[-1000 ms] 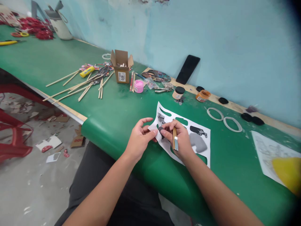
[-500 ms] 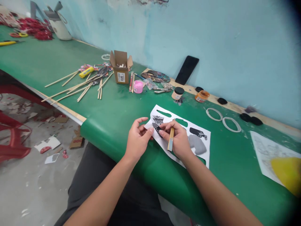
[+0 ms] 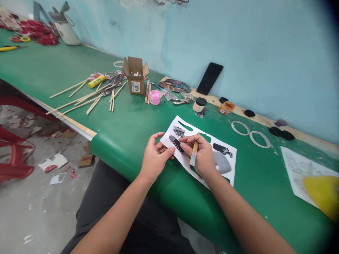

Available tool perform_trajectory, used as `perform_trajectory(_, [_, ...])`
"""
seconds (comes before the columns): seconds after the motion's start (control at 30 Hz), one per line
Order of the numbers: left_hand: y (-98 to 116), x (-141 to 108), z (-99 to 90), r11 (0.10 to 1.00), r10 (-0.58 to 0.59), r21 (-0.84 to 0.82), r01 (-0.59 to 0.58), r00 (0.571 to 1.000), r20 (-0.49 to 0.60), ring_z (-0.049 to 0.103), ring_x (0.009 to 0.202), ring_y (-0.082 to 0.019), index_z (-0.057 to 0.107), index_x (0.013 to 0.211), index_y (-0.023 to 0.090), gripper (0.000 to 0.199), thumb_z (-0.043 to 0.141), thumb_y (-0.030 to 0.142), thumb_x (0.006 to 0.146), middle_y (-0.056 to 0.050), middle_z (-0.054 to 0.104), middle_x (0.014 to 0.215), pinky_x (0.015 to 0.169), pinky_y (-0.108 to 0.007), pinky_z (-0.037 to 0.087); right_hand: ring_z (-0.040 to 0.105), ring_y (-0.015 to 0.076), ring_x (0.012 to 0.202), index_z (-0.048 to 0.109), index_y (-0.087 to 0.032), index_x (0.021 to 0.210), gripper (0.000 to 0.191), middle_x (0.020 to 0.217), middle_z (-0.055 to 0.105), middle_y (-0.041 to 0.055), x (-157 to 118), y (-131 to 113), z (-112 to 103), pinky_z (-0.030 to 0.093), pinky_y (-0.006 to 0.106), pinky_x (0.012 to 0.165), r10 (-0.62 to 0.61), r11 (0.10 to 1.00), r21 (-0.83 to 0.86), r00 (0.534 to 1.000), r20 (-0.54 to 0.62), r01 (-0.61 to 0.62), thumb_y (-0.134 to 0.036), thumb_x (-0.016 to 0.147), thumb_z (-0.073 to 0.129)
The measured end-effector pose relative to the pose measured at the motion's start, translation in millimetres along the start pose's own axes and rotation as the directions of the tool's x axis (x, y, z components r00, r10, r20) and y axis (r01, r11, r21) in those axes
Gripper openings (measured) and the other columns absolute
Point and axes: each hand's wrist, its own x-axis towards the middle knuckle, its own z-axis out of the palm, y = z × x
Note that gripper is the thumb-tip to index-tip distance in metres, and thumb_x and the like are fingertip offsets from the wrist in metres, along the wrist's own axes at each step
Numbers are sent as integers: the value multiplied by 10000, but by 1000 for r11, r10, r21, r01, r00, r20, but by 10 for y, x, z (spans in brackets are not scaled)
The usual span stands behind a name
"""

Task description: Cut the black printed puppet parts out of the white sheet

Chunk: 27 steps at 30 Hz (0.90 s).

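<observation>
A white printed paper sheet (image 3: pixel 165 140) with black-and-grey figures and several cut-out holes lies at the table's front edge, its left corner lifted. My left hand (image 3: pixel 155 155) pinches that left corner between thumb and fingers. My right hand (image 3: pixel 201 155) rests over the middle of the sheet, fingers closed around a slim yellow cutter knife (image 3: pixel 195 152) with a silver end. Its tip is hidden behind my fingers. Between the two hands shows a dark printed shape (image 3: pixel 176 144) with a row of white marks. A grey printed patch (image 3: pixel 221 162) lies right of my right hand.
Behind the sheet stand a black-lidded jar (image 3: pixel 199 104), an orange paint jar (image 3: pixel 226 108) and a pink paint pot (image 3: pixel 155 97). White rings (image 3: pixel 260 139) lie to the right. Wooden sticks (image 3: pixel 90 97) and a cardboard box (image 3: pixel 136 83) are at left. A phone (image 3: pixel 210 78) leans on the wall.
The sheet's left part has shifted slightly left and tilted, showing more of the dark shape between my hands. My right hand has moved slightly, and the knife leans a little differently.
</observation>
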Motion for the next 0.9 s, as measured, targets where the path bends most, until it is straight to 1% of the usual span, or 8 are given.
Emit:
perform_trajectory(0.2, [-27,1,-16,1000,19,21,-18,1000,-7,625,653,-116,455,1145,187,536,799,235,736,-33,706,874,589,-225,521,626,137,714,560,-224,798,250,932,722,17,-7,-4,10,536,279,623,4,1000,-16,1000,-30,-4,-276,744,798])
perform_trajectory(0.33, [-55,-16,-25,995,79,64,-79,997,-2,631,657,-119,446,1156,204,514,780,242,767,-31,703,886,605,-230,508,655,170,783,562,-224,789,250,939,714,32,-4,-7,17,554,307,648,-41,996,-82,998,-48,37,-284,738,799])
perform_trajectory(0.43, [-76,-30,-25,992,107,61,-109,994,27,664,768,-136,433,1183,216,521,766,219,783,-47,701,967,691,-244,527,662,183,854,568,-226,798,220,943,708,36,-13,-6,17,556,330,730,-116,983,-145,992,-45,108,-254,759,783])
perform_trajectory(0.53, [-90,-34,-29,994,98,49,-102,992,82,677,906,-162,407,1243,231,609,777,183,762,-68,682,1084,800,-275,539,669,185,877,568,-231,806,199,950,703,33,-32,0,20,554,349,789,-159,975,-164,987,-32,152,-230,781,766])
perform_trajectory(0.6, [-92,-35,-34,994,88,51,-93,992,95,674,949,-171,378,1293,247,686,785,171,746,-77,660,1143,826,-284,542,673,189,886,570,-234,809,202,955,701,32,-43,1,27,563,347,778,-168,973,-164,985,-28,161,-227,778,770])
perform_trajectory(0.67, [-91,-37,-38,994,92,54,-97,991,95,673,960,-174,344,1344,268,756,788,167,740,-82,632,1194,831,-289,547,674,188,837,569,-236,809,218,966,699,35,-49,-5,36,579,333,697,-147,978,-152,989,-32,140,-250,768,783])
perform_trajectory(0.77, [-93,-46,-36,989,127,64,-134,987,96,669,988,-184,306,1395,286,801,776,174,755,-96,592,1252,859,-305,547,659,171,716,560,-232,801,265,982,697,40,-45,-17,47,590,322,579,-72,992,-110,997,-38,68,-311,743,807])
perform_trajectory(0.9, [-104,-63,-16,980,174,84,-181,981,86,656,1046,-197,309,1407,294,786,761,179,774,-94,584,1267,911,-321,529,653,157,705,558,-225,790,305,961,699,32,-28,-2,42,609,314,580,-10,998,-67,999,-46,7,-328,710,833])
